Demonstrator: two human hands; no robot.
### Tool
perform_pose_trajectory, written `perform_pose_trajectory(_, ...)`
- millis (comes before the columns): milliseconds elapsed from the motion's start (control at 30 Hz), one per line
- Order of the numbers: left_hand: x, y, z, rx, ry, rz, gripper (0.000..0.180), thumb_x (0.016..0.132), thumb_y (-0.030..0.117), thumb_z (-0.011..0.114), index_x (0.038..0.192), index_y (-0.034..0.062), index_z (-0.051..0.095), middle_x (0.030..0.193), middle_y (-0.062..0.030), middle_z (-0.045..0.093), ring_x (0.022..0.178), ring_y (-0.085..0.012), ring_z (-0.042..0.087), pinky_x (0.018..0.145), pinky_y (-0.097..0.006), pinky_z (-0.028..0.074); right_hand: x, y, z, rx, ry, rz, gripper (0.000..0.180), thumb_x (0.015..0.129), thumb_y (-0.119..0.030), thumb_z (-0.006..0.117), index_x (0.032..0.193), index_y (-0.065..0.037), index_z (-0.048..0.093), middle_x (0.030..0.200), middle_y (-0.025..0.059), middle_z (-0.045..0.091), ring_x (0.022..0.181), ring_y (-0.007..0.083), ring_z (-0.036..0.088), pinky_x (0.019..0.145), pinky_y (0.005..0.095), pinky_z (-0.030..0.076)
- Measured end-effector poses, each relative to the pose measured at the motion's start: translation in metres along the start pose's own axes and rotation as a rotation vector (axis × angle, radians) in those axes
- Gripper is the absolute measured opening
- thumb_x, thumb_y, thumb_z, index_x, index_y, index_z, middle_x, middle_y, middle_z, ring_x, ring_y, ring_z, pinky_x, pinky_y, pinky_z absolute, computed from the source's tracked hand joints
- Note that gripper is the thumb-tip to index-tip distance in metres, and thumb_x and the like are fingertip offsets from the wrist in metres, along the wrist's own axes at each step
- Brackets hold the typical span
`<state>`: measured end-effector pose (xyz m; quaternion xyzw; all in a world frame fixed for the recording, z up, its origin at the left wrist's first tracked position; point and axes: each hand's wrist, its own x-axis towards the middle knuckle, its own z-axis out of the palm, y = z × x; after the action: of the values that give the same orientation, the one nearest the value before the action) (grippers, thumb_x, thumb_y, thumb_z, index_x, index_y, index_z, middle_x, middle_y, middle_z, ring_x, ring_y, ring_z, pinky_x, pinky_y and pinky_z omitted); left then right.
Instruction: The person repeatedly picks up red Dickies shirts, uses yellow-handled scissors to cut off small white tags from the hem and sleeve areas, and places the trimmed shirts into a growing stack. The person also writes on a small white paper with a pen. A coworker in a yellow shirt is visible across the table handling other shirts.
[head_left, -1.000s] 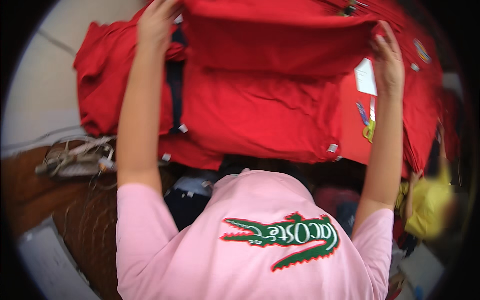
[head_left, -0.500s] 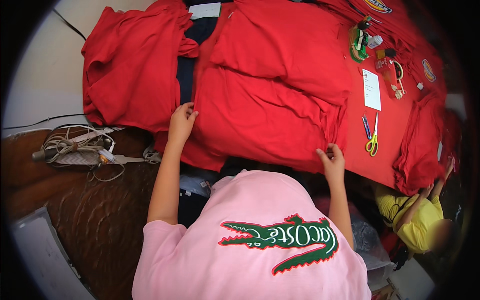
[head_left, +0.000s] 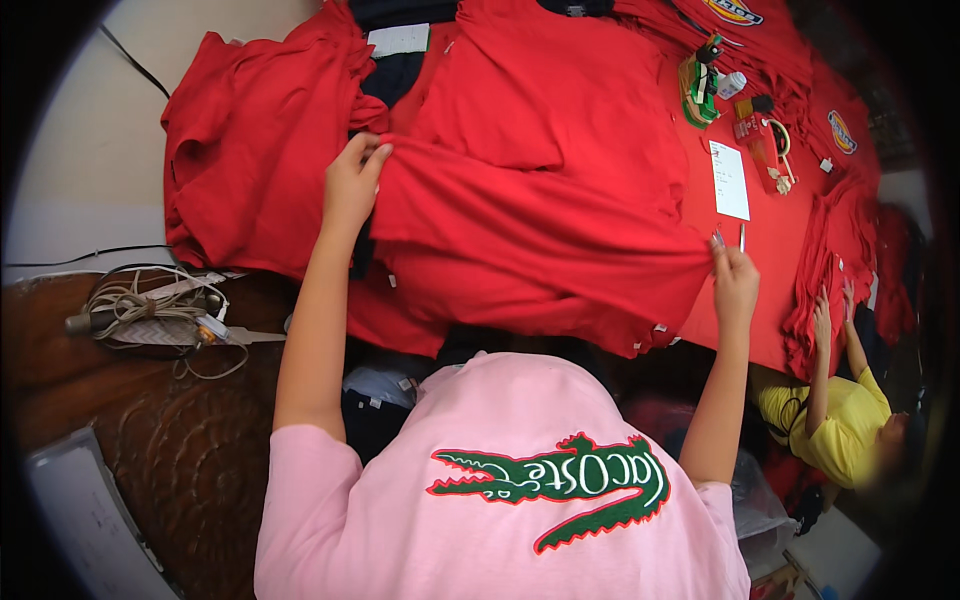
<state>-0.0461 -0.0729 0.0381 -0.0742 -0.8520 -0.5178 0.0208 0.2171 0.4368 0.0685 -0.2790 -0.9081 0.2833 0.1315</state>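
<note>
A red shirt [head_left: 540,215] is stretched taut between my hands, its near part lifted off the red garments underneath. Fingers closed, my left hand [head_left: 355,180] pinches its left end, beside a bunched red garment [head_left: 255,150]. At the other end, lower and to the right, my right hand [head_left: 736,285] grips the edge with the fingers closed. Small white tags show on the red cloth below the lifted part. The scissors' blade [head_left: 742,237] shows just above my right hand, which hides the handles.
On the table's right lie a white paper slip [head_left: 729,180], a green holder [head_left: 698,85], a white bottle [head_left: 731,84] and a red tape dispenser [head_left: 765,150]. A person in yellow [head_left: 850,425] handles red garments at far right. Coiled cables [head_left: 145,305] lie at left.
Both hands have risen, the right one also moving right. The shirt's near part has come up and is pulled taut between them. The person in yellow has shifted their arms.
</note>
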Motion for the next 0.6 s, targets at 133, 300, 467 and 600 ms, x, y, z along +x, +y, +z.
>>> perform_pose_trajectory(133, 0.033, -0.040, 0.014, 0.073, 0.030, 0.047, 0.031, 0.095, 0.003, 0.067, 0.126, 0.0026, 0.066, 0.117, -0.0095, 0.073, 0.097, -0.0177, 0.070, 0.090, -0.030, 0.054, 0.042, 0.028, 0.011, 0.133, 0.041, 0.035, 0.042, 0.101, -0.039, 0.069, 0.087, 0.002, 0.066, 0.071, 0.0077, 0.061, 0.061, 0.0132, 0.056, 0.059, 0.0325, 0.045)
perform_pose_trajectory(300, -0.029, -0.043, 0.005, -0.554, 0.179, -0.386, 0.027, 0.101, 0.014, 0.065, 0.125, 0.0029, 0.061, 0.104, -0.0070, 0.070, 0.091, -0.0146, 0.069, 0.081, -0.030, 0.057, -0.005, 0.074, 0.015, -0.019, 0.047, 0.094, 0.033, 0.101, -0.034, 0.069, 0.101, -0.002, 0.070, 0.087, 0.0092, 0.068, 0.073, 0.0170, 0.061, 0.070, 0.0329, 0.052)
perform_pose_trajectory(467, -0.103, -0.063, 0.025, -1.029, 0.080, -0.699, 0.028, 0.100, 0.009, 0.064, 0.127, 0.0019, 0.061, 0.116, -0.0110, 0.070, 0.106, -0.0204, 0.070, 0.095, -0.035, 0.057, -0.057, 0.158, 0.022, -0.244, 0.139, 0.238, 0.045, 0.097, -0.028, 0.073, 0.134, -0.004, 0.064, 0.122, 0.0170, 0.066, 0.097, 0.0284, 0.065, 0.086, 0.0406, 0.054)
perform_pose_trajectory(600, -0.106, -0.070, 0.051, -1.057, 0.142, -0.568, 0.039, 0.098, 0.008, 0.068, 0.136, 0.0024, 0.061, 0.124, -0.0079, 0.069, 0.113, -0.0180, 0.067, 0.101, -0.034, 0.053, -0.043, 0.171, 0.014, -0.268, 0.231, 0.053, 0.055, 0.092, -0.015, 0.073, 0.143, -0.001, 0.055, 0.131, 0.0229, 0.063, 0.123, 0.0410, 0.060, 0.106, 0.0472, 0.047)
